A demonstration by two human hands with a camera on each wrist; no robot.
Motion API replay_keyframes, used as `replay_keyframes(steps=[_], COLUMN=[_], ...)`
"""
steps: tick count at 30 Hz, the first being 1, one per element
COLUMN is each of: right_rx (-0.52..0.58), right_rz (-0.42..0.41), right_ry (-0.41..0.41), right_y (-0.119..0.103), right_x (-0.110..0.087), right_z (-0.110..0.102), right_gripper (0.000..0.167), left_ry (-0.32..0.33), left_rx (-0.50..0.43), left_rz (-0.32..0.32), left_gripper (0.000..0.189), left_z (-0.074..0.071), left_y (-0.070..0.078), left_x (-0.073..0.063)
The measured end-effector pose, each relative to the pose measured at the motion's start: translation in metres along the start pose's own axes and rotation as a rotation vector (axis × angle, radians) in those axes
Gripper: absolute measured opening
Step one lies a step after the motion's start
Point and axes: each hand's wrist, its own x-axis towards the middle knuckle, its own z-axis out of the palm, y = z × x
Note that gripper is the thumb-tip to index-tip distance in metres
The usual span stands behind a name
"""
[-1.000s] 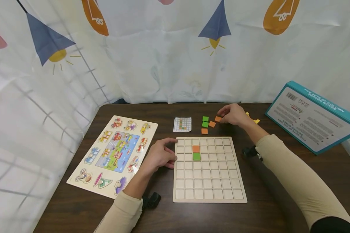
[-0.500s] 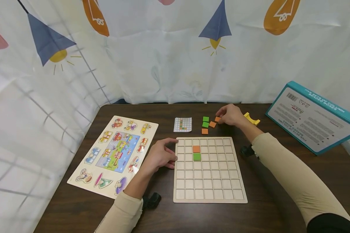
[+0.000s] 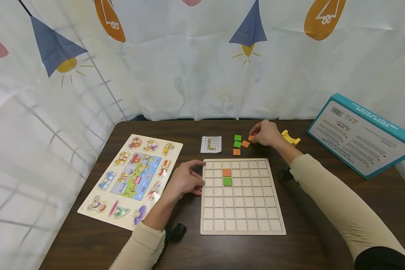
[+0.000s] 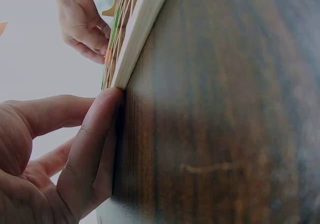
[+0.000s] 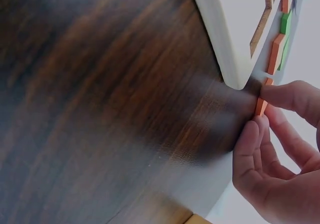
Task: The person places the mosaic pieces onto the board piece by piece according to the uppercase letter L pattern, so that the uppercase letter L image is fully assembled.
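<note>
My left hand [image 3: 186, 178] rests at the left edge of a wooden grid board [image 3: 243, 203], index finger near its upper corner. In the left wrist view a fingertip [image 4: 111, 97] touches the board's side. On the board are an orange tile [image 3: 227, 172] and, directly below it, a green tile [image 3: 227, 181]. Beyond the board's far right corner, my right hand [image 3: 267, 133] pinches another orange square tile [image 5: 263, 99] between thumb and fingers, low over the table. Two green tiles [image 3: 237, 138] and two more orange tiles [image 3: 236, 152] lie to its left.
A small paper card [image 3: 210, 144] with a coloured grid lies behind the board. On the left is a vehicle peg puzzle [image 3: 98, 191]. A yellow curved piece [image 3: 291, 138] lies behind the right wrist, and a teal-and-white box [image 3: 361, 135] stands at the right.
My right hand has shifted slightly left around the orange tile, uncovering more of the yellow piece. The left hand and the board stay put.
</note>
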Motion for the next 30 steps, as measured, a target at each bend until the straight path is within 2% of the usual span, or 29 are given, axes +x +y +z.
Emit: replay_keyframes(steps=[15,30], right_rx=[-0.021,0.025], right_rz=[0.046,-0.006], right_ry=[-0.012,0.01], right_y=[-0.011,-0.012], right_x=[-0.007,-0.02], right_z=[0.004,-0.006], right_gripper=[0.024,0.022], left_ry=[0.001,-0.004], left_rx=[0.014,0.008], left_rz=[0.001,-0.001], left_gripper=[0.064,0.065], left_z=[0.001,0.0], left_y=[-0.001,0.001], left_x=[0.0,-0.001])
